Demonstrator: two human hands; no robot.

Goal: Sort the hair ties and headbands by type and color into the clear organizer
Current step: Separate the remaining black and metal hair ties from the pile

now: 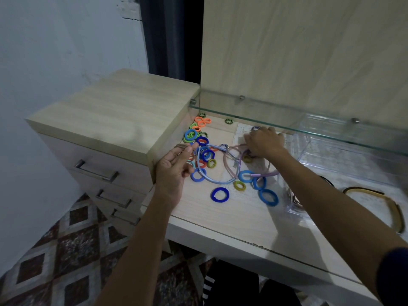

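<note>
- Right now I am reaching my right hand (263, 141) into the far side of the pile, its fingers curled down onto the pinkish-lilac headband (237, 161); I am taking that as a grip, though the back of the hand is hiding the fingertips.
- My left hand (174, 166) is hovering palm-up just beside the pile, pinching a thin brown hair tie (182, 147) between thumb and forefinger, probably keeping it aside until its compartment is settled.
- The hair ties are lying loose on the desk (220, 217): orange ones (202, 123) bunched near the drawer unit (114, 120), green ones (191, 135) next to them, blue rings (220, 195) scattered nearer me, so most sorting is still waiting.
- The light-blue headband (209, 180) is lying tangled among the rings, which is likely why I am lifting headbands first.
- The clear organizer (300, 151) is standing just right of the pile, under the glass shelf (287, 120); something is sitting in its near end, too blurred to name.
- A gold-edged headband (379, 199) is resting apart, to the organizer's right.
</note>
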